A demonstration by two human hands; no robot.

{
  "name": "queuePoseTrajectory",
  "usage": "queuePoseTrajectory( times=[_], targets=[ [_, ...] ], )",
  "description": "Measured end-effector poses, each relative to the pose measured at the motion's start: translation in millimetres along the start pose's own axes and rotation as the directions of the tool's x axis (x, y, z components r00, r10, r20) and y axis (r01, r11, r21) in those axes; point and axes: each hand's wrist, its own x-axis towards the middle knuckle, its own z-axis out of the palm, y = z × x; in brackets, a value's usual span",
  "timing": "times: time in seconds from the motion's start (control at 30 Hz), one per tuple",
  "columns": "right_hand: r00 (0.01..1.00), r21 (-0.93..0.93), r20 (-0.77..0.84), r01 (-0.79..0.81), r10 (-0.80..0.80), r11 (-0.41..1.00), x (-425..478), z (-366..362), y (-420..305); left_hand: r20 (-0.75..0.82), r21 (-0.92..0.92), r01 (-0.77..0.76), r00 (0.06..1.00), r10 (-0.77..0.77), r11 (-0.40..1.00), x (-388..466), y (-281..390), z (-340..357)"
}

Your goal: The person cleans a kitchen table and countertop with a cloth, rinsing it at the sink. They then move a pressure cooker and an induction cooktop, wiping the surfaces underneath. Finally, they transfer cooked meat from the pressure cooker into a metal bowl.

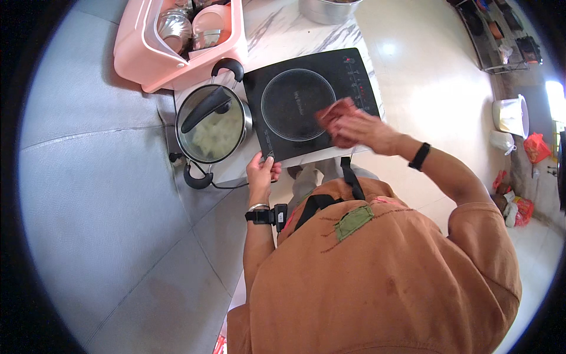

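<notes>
A black induction cooktop (298, 104) with a round ring marking lies on a marble-patterned table (305, 37). My right hand (360, 130), somewhat blurred, presses a reddish-brown cloth (338, 113) on the cooktop's right part, near its lit control panel. My left hand (264, 170) grips the cooktop's near left corner, thumb on top. Just left of the cooktop stands a steel pot (247, 121) with black side handles. Its glass lid (194, 106) has a black handle, and pale food shows through the glass.
A pink plastic dish container (154, 75) with metal bowls stands behind the pot. Another metal pot (329, 13) is at the table's far edge. A grey tiled wall (101, 177) borders the left side. A black cord (230, 186) runs below the pot. A rack (499, 66) stands far right.
</notes>
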Motion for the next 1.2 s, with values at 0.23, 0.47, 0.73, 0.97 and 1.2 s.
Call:
queuePoseTrajectory(
  times=[0.23,0.47,0.73,0.97,1.2],
  targets=[
    [0.899,-0.058,-0.297,-0.354,0.323,0.933,31.6,-10.9,110.4,-0.041,0.104,-0.009,0.999,0.014,0.995,-6.3,12.2,5.6],
    [0.705,-0.035,-0.589,-0.511,0.395,0.859,68.5,15.3,126.9,-0.008,0.081,-0.030,0.999,0.031,0.996,-6.0,7.6,0.1],
    [0.811,0.017,-0.287,-0.527,0.509,0.850,2.5,50.9,-41.2,-0.038,0.017,-0.040,0.998,0.041,0.999,-10.2,3.1,4.6],
    [0.958,-0.091,-0.206,-0.220,0.198,0.971,133.6,38.0,-70.8,-0.060,-0.087,0.056,0.996,-0.061,0.995,-2.5,5.9,5.4],
    [0.951,-0.074,-0.220,0.205,-0.216,0.976,150.5,61.9,-100.4,0.000,-0.374,0.082,0.996,-0.088,0.924,-5.8,17.8,4.0]
  ],
)
